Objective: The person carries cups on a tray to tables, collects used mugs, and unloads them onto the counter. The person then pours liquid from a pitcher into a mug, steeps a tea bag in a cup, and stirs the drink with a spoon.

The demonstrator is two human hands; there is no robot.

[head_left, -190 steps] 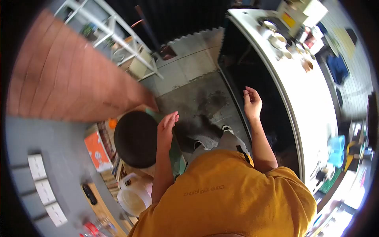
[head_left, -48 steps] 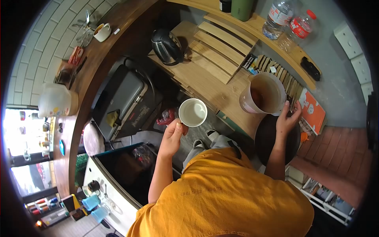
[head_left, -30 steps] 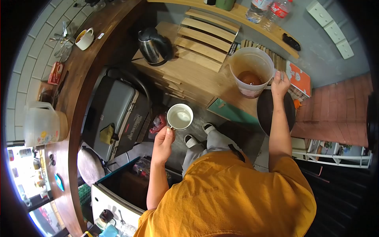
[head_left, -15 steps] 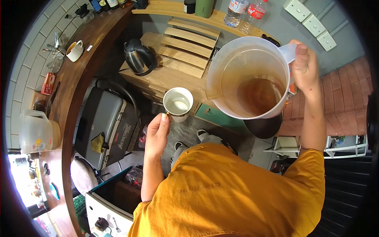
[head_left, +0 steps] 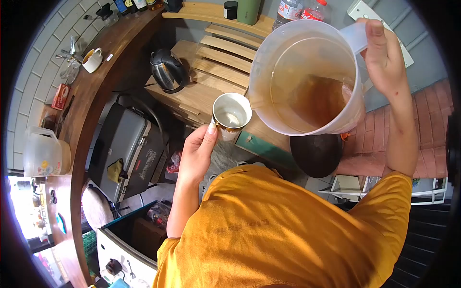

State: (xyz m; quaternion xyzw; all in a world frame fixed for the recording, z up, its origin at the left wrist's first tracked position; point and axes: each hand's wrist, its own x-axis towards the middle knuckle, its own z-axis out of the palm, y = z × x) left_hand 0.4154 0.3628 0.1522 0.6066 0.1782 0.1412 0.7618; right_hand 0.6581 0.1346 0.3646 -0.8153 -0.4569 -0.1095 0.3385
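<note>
My left hand (head_left: 199, 149) grips the handle of a white cup (head_left: 232, 110) with a gold-brown pattern near its base; the cup is upright and looks empty inside. My right hand (head_left: 382, 57) is closed around the handle of a large translucent plastic jug (head_left: 288, 62). Brown liquid (head_left: 319, 101) lies in the jug, which is held up and tilted a little to the left. The jug's spout is right beside the cup's rim. No stream of liquid can be made out between them.
Behind the cup, a kettle (head_left: 168, 71) and a slatted wooden rack (head_left: 225, 60) stand on a wooden surface. A black round stool (head_left: 317, 153) is below the jug. At the left, a wooden counter (head_left: 91, 110) holds another jug (head_left: 45, 152) and a cup (head_left: 92, 60).
Both the cup and the large jug have risen. The cup has moved right, so its rim is now beside the jug's spout. Earlier, my right hand took hold of the jug and lifted it.
</note>
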